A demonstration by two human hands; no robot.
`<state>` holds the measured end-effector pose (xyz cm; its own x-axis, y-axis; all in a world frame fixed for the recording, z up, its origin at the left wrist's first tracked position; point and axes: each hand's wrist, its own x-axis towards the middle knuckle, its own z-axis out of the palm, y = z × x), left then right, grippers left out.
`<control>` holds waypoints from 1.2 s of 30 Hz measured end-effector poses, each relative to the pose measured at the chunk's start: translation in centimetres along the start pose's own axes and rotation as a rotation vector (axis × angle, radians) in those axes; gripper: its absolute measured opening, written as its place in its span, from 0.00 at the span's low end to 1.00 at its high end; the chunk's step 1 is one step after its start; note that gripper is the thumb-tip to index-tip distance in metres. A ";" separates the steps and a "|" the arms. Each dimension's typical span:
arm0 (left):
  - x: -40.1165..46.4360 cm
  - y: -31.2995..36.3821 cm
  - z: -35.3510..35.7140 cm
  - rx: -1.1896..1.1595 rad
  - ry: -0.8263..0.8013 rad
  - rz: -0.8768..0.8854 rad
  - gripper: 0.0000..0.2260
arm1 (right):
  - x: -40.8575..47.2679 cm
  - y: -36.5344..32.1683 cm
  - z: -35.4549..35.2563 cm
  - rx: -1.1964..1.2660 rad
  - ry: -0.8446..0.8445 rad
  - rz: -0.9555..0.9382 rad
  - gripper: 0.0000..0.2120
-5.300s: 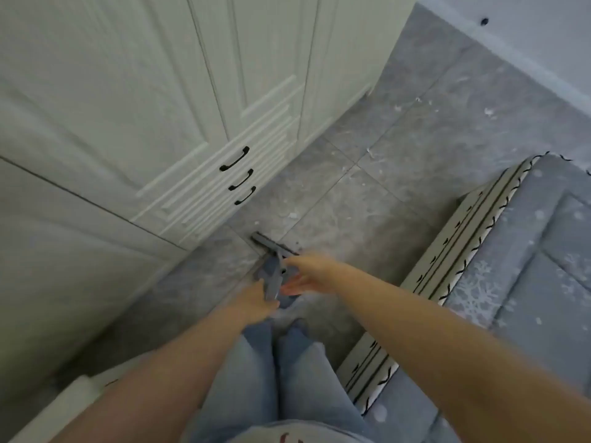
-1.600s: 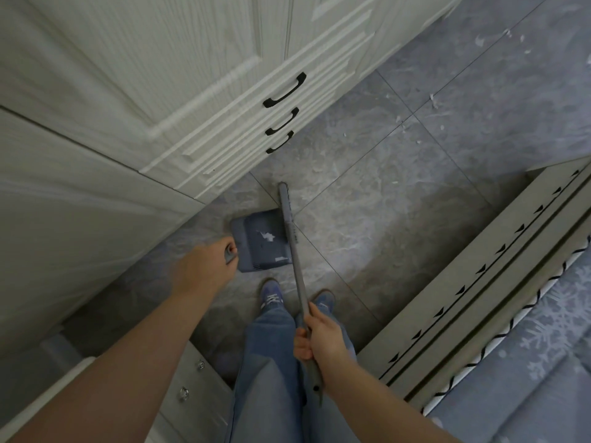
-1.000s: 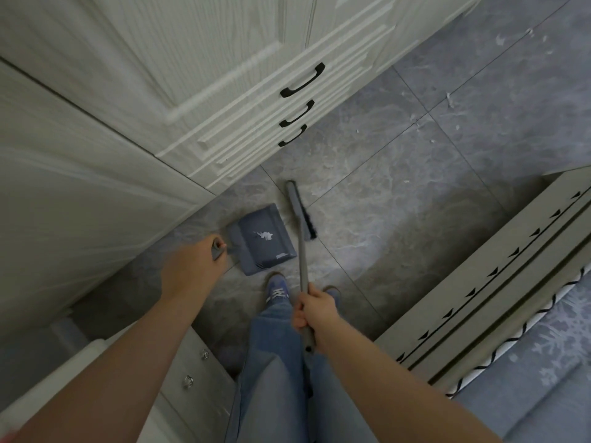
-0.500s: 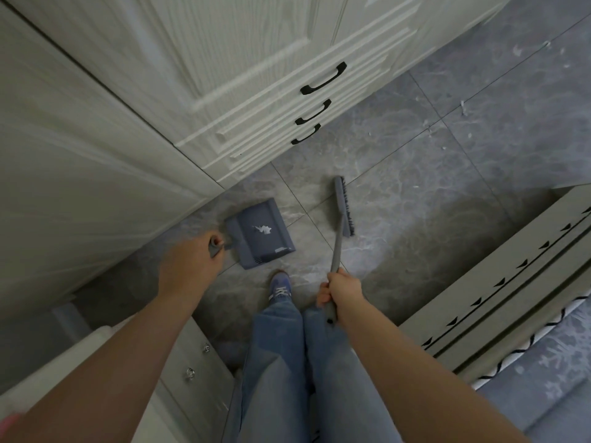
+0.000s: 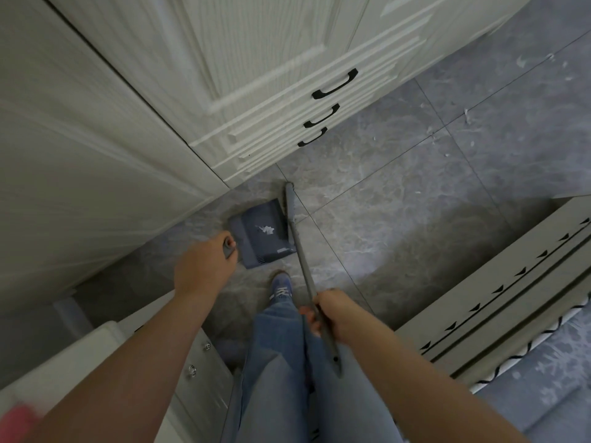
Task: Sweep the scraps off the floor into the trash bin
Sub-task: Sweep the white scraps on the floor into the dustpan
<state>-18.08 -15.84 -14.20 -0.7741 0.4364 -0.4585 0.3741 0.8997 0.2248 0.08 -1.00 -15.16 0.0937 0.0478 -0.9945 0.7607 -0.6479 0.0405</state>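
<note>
A dark blue dustpan (image 5: 260,233) lies flat on the grey tiled floor by the foot of the cabinet, with a small white scrap (image 5: 265,229) in it. My left hand (image 5: 204,265) grips its grey handle. My right hand (image 5: 332,313) grips the long grey handle of a broom (image 5: 299,247), whose head stands against the dustpan's right edge. More white scraps (image 5: 467,115) lie scattered on the floor at the upper right. No trash bin is in view.
A tall white cabinet with three black drawer handles (image 5: 323,118) fills the left and top. A pale bed frame (image 5: 499,298) with a blue patterned cover runs along the right. A small white chest with knobs (image 5: 192,370) stands at my lower left. My feet (image 5: 281,287) stand just behind the dustpan.
The broom head has swung left, from out on the open floor to the dustpan's right edge. My right hand slid lower along the handle. The dustpan stayed in place.
</note>
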 end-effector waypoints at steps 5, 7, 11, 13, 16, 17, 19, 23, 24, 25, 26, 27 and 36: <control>0.0 0.0 -0.1 0.002 0.007 0.009 0.08 | -0.8 -1.7 -3.3 -0.230 0.143 -0.322 0.17; 0.0 0.0 -0.1 -0.007 -0.002 0.003 0.08 | -1.4 -1.4 -4.3 -0.350 0.223 -0.375 0.17; 0.1 0.4 -0.1 -0.015 -0.002 0.009 0.08 | -2.0 -1.1 -5.9 -0.611 0.375 -0.512 0.21; 0.1 0.6 -0.1 -0.020 -0.004 0.007 0.08 | -1.4 -1.4 -6.3 -0.611 0.416 -0.509 0.21; 0.6 0.5 0.3 -0.009 -0.023 0.012 0.06 | 1.1 -2.6 -6.3 -0.603 0.454 -0.451 0.21; 0.6 0.4 0.3 -0.012 -0.023 0.012 0.06 | 1.6 -2.9 -6.1 -0.617 0.453 -0.427 0.19; 0.6 0.4 0.5 -0.016 -0.020 0.011 0.06 | 2.4 -2.7 -5.2 -0.631 0.428 -0.386 0.16; 0.6 0.5 0.4 -0.003 -0.028 0.000 0.06 | 1.8 0.2 -3.4 -0.741 0.306 -0.383 0.15; 0.6 0.5 0.3 -0.006 -0.031 -0.006 0.06 | 1.3 1.0 -3.2 -0.742 0.289 -0.376 0.14; 0.5 0.5 0.2 -0.009 -0.035 -0.011 0.06 | 0.9 1.9 -3.2 -0.747 0.281 -0.372 0.15; 0.3 0.7 -0.2 -0.007 -0.036 -0.012 0.07 | 0.2 2.6 -3.3 -0.754 0.280 -0.384 0.15; 0.1 0.7 -0.3 -0.008 -0.035 -0.016 0.07 | -0.2 3.4 -3.3 -0.764 0.281 -0.407 0.16; 2.1 4.9 -0.5 -0.177 -0.028 -0.102 0.11 | -1.4 1.1 -7.6 -0.583 0.444 -0.428 0.16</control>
<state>-18.15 -10.54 -13.64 -0.7878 0.3452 -0.5100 0.1968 0.9258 0.3227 5.69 3.96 -13.00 -0.1271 0.5725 -0.8100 0.9860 -0.0160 -0.1660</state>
